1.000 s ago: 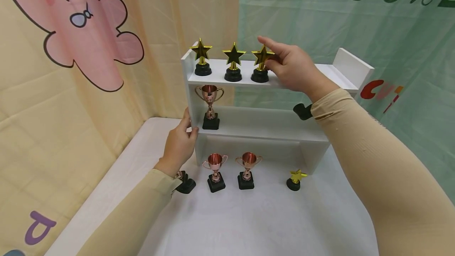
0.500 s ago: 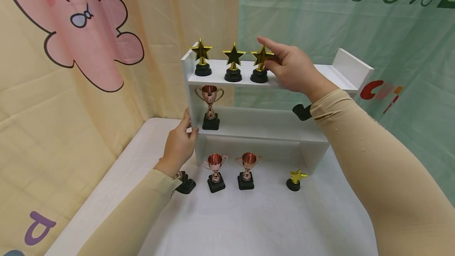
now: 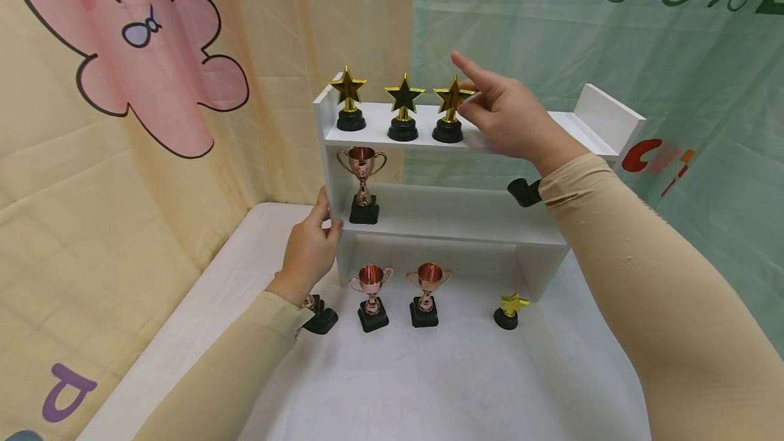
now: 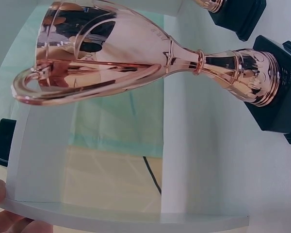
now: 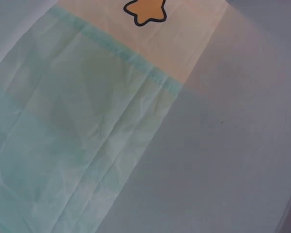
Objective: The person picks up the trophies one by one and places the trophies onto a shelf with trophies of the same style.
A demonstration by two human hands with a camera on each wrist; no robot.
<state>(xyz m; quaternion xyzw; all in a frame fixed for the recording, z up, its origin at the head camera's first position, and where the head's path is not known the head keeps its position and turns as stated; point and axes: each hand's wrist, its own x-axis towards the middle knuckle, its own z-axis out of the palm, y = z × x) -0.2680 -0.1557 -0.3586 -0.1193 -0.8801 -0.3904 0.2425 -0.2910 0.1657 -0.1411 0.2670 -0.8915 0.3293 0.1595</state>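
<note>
My left hand grips the left side panel of a white shelf unit; in the left wrist view its fingers wrap round the panel's edge. At the top board, my right hand holds a gold star trophy by its right side between thumb and a finger, the index finger raised. That trophy stands upright on its black base. Left of it stand two similar star trophies, a middle one and one at the end. The right wrist view shows neither hand nor trophy.
A copper cup trophy stands on the middle shelf. Two smaller cups and a small gold star trophy stand on the white table. Another cup's base shows beside my left sleeve. Printed curtains hang behind.
My right hand's index finger has lifted up off the star trophy's top. The trophy has shifted barely, if at all. My left hand stays on the shelf's side.
</note>
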